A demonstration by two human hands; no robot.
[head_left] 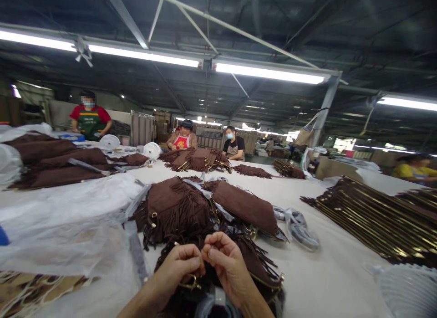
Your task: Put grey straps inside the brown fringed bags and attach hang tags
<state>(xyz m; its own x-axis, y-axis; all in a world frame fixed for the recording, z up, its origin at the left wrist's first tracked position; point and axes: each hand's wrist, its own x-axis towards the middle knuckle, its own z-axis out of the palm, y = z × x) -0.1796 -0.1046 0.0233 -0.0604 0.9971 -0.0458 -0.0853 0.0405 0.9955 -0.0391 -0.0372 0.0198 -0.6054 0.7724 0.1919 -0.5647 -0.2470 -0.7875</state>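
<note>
Low in the middle of the head view, my left hand (180, 264) and my right hand (228, 261) meet with pinched fingertips. A gold-coloured metal clasp (191, 282) shows just under the curled fingers of my left hand, which seems to grip it. Whatever lies between the fingertips of my right hand is too small or hidden to make out. Under and behind both hands are dark brown fringed bags (177, 202) with gold-coloured hardware. Another brown bag (244, 202) lies flat just beyond my right hand. A clear plastic-wrapped roll (216, 306) is partly visible below my wrists.
Clear plastic bags (78, 213) spread over the left side of the white table (327, 272). Brown pieces with gold-coloured edges (372, 222) are stacked at right. Wrapped straps (300, 229) lie right of the bags. Several co-workers stand or sit around, including one in a green apron (89, 122).
</note>
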